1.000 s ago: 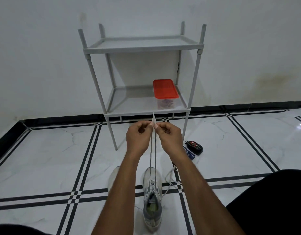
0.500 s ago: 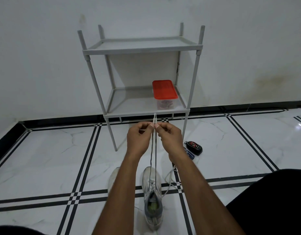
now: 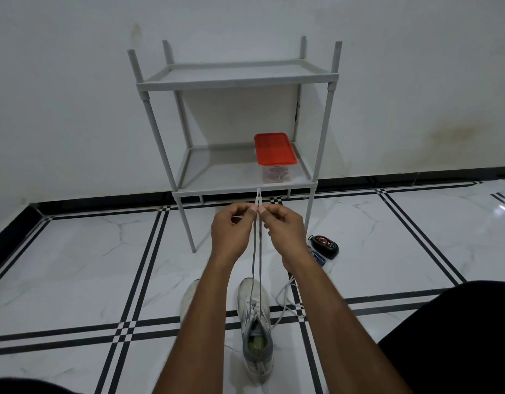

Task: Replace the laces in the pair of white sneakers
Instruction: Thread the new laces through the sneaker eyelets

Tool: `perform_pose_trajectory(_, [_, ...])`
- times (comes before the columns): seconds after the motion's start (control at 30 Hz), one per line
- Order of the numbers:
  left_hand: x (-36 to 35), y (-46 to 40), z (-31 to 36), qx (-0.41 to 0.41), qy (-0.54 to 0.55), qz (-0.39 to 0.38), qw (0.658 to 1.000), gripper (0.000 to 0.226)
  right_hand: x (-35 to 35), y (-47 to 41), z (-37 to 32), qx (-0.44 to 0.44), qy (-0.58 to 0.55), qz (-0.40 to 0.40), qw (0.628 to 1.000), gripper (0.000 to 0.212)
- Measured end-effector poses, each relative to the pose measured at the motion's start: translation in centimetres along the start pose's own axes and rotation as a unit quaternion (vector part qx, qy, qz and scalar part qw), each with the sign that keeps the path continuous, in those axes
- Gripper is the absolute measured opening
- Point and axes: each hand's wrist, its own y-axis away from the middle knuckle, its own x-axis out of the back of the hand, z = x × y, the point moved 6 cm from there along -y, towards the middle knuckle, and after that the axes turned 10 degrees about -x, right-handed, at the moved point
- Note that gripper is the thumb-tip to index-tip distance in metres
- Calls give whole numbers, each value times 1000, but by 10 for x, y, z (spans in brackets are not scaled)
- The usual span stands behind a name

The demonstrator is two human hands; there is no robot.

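Grey flat shoelace (image 3: 257, 251): two strands rising taut from white low-top sneaker (image 3: 255, 325) on tiled floor (image 3: 75, 251). Left hand (image 3: 231, 234) and right hand (image 3: 284, 231) fingers pinch one end each, aglets level, side by side above sneaker.

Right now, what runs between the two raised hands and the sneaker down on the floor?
In the head view, two strands of grey lace stretch from the left hand and right hand down to the sneaker.
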Motion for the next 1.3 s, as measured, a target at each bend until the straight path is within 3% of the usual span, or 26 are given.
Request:
perform_pose_trajectory(0.2, [1,9,-34,69,26,13,997,8,4,-2,23,-52,4,1,999,9])
perform_pose_trajectory(0.37, [-5,33,-90,186,116,-13,976,26,0,-10,76,-133,5,-45,990,55])
perform_pose_trajectory(0.43, [-7,50,-124,244,81,-21,966,31,3,-12,110,-172,49,-33,983,65])
perform_pose_trajectory(0.5, [-9,72,-164,306,1,-49,951,28,7,-5,146,-214,115,-21,970,59])
perform_pose_trajectory(0.57, [-13,99,-193,346,-76,-116,928,19,9,7,181,-257,209,-34,943,49])
perform_pose_trajectory(0.67, [-20,142,-216,362,-152,-205,896,17,9,26,236,-313,312,-88,893,58])
perform_pose_trajectory(0.77, [-19,170,-240,377,-181,-224,880,27,13,39,257,-321,339,-61,882,54])
perform_pose_trajectory(0.9, [-14,173,-259,383,-202,-222,873,23,29,42,268,-345,297,8,890,77])
perform_pose_trajectory(1.03, [-9,183,-256,443,-171,-205,856,35,41,41,306,-407,208,19,889,28])
perform_pose_trajectory(1.2, [-11,175,-255,407,-152,-178,883,26,28,52,292,-446,149,-23,882,19])
perform_pose_trajectory(1.3, [-15,157,-235,391,-130,-169,895,37,20,50,283,-445,136,-43,884,12])
